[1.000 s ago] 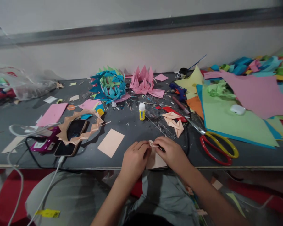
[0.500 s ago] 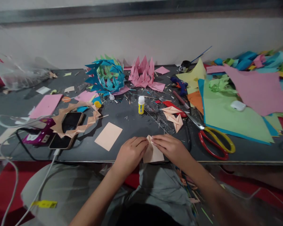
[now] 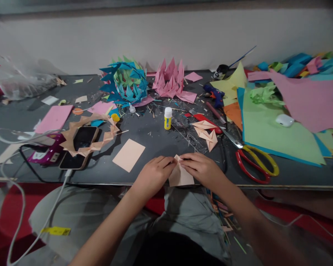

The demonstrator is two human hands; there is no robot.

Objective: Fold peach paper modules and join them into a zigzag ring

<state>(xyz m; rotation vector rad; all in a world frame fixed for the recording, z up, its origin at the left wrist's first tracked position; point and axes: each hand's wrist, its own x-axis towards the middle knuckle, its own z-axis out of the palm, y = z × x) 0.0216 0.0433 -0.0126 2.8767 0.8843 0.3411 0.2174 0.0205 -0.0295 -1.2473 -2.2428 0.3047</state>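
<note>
At the table's front edge lies a peach sheet of paper (image 3: 181, 177), its far end folded to a point. My left hand (image 3: 157, 173) presses that fold from the left, fingers together. From the right, my right hand (image 3: 202, 168) has its fingertips closed on the same fold. A flat peach paper rectangle (image 3: 129, 155) rests to the left. Folded peach paper pieces (image 3: 207, 133) lie beyond my right hand, and a yellow glue stick (image 3: 168, 119) with a white cap stands upright past both hands.
Scissors (image 3: 242, 147) with red and yellow handles lie right. A peach paper ring (image 3: 69, 138) sits over a phone (image 3: 79, 153) on the left. Blue (image 3: 111, 81) and pink (image 3: 169, 85) paper crowns stand at the back. Green sheets (image 3: 280, 140) and scraps cover the right.
The view has tilted a little, so everything sits slightly higher in the picture. Both hands stay at the folded tip of the peach paper, with only slight finger movement.
</note>
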